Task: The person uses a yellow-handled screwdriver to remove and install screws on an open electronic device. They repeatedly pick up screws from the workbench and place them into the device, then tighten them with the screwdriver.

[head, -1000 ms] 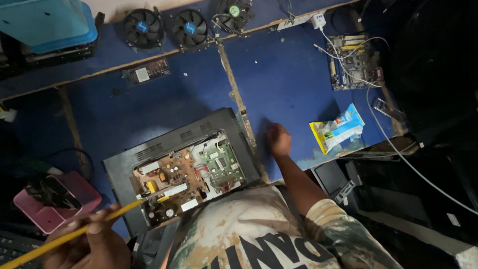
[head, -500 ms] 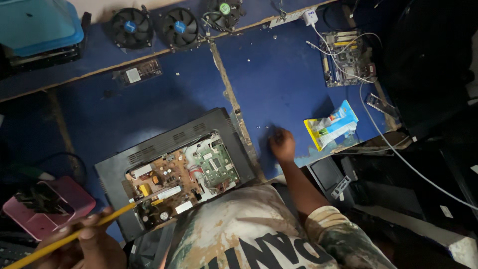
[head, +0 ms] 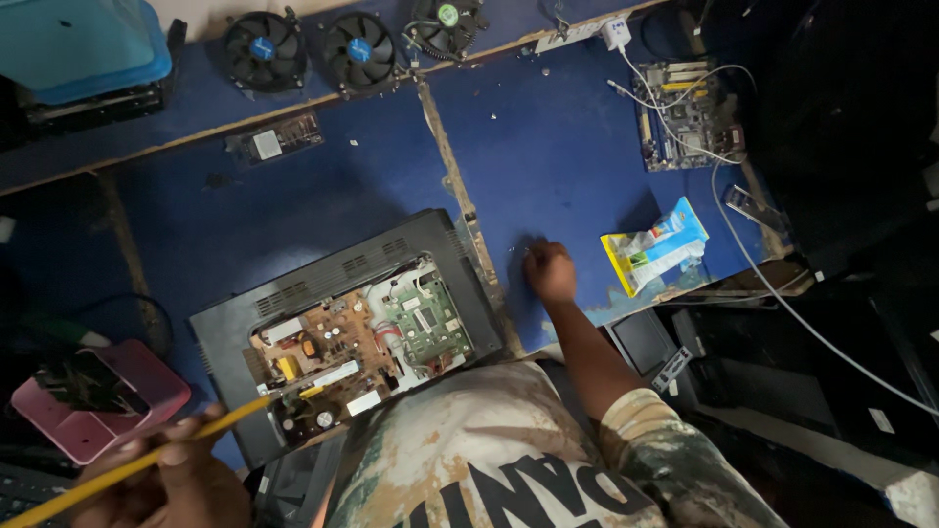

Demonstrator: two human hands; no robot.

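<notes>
Far left: pink box (head: 103, 403) sat at the bench edge with dark bits inside, teal bin (head: 83, 44) up in the top-left corner. Left hand (head: 171, 484) was low in frame, fingers curled tight around a long yellow tool (head: 137, 462), its tip resting at the near-left corner of the opened device (head: 342, 328). That device lay flat on the blue bench (head: 548, 147), roughly centre, black casing with vent slots, cover off: tan power board (head: 313, 357) on its left half, smaller green board (head: 425, 321) on its right, white connectors and dark capacitors visible. Above it a small loose circuit strip (head: 274, 142), then three cooling fans (head: 360, 51) in a row along the back edge. A worn seam ran down the bench just right of the device. Right hand (head: 551, 272) was knuckles-up on the bare bench just beside the casing's right edge, fingers bunched; couldn't tell if it held anything. Nothing blocked either hand's path to the boards. Further right: yellow-and-blue packet (head: 653, 246) near the bench edge, a bare motherboard (head: 685, 115) with white cables trailing off it. Versus the earlier frames: the right hand had stayed on the same patch of bench, the left kept its grip on the tool, and the view had drifted slightly.
</notes>
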